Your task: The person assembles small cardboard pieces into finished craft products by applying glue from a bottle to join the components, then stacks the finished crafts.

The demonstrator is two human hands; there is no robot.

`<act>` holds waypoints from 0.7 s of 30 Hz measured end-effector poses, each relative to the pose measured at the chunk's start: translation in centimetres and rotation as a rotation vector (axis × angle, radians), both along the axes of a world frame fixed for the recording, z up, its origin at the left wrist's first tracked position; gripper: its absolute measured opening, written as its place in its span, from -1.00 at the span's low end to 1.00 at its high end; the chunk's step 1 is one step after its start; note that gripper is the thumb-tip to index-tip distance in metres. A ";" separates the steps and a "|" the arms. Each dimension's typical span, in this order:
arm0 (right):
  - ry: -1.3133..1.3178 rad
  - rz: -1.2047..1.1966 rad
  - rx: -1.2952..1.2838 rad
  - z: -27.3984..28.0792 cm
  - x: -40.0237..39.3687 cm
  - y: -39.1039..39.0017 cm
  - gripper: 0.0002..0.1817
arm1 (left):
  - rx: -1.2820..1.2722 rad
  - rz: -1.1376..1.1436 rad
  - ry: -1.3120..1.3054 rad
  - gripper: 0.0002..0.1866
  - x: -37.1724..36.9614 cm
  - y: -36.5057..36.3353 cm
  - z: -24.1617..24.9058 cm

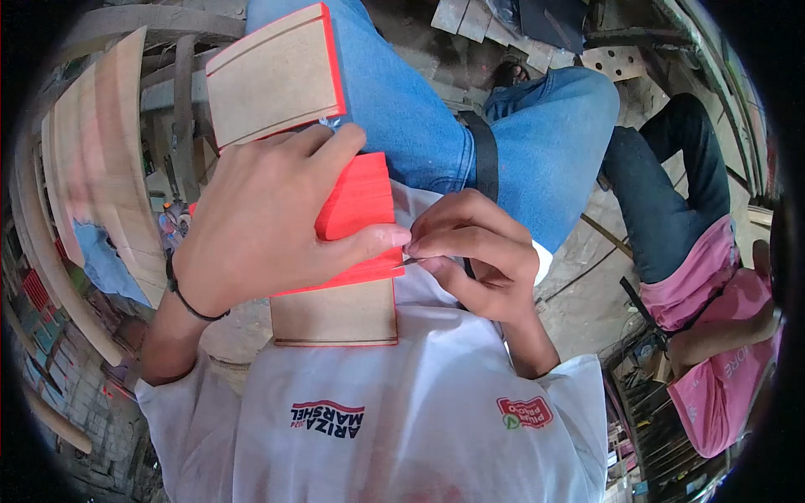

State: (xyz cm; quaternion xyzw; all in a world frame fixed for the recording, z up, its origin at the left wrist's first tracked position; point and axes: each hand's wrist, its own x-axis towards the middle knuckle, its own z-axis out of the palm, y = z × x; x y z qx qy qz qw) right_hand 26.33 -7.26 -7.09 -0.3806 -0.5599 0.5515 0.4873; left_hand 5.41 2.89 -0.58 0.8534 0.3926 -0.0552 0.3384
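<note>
A red and tan hinged-looking piece lies across my lap. Its upper tan panel has red edges, the middle is a bright red block, and a lower tan panel rests against my shirt. My left hand lies over the red block and grips it, its thumb stretched along the right edge. At that edge my right hand is closed in a pinch on a small thin pointed sliver, whose kind I cannot make out. The left thumb tip meets the right fingertips. My left palm hides part of the block.
A curved wooden panel stands at the left, with a blue cloth by it. At the right sits another person in a pink shirt. Wooden planks lie at the top, near a dark strap across my jeans.
</note>
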 end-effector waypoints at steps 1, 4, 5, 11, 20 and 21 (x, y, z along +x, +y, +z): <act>0.033 -0.044 0.000 -0.2 -0.1 -0.1 -0.75 | -0.005 -0.006 0.004 -0.39 0.1 0.0 0.0; 0.007 0.000 0.039 -0.3 0.1 -0.1 -0.83 | 0.028 -0.004 -0.047 -0.35 0.1 0.0 -0.2; 0.008 0.000 0.036 -0.3 0.2 -0.2 -0.83 | 0.029 0.000 -0.039 -0.34 0.1 0.0 -0.1; 0.123 -0.170 0.064 0.3 -0.2 0.0 -0.83 | 0.033 0.007 -0.008 -0.35 0.2 -0.3 -0.4; 0.130 -0.095 -0.061 0.0 -0.7 -0.3 -0.81 | 0.006 0.027 -0.003 -0.39 0.6 -0.1 -0.4; 0.125 -0.110 -0.065 0.1 -0.8 -0.4 -0.82 | -0.005 0.028 0.009 -0.39 0.6 -0.1 -0.4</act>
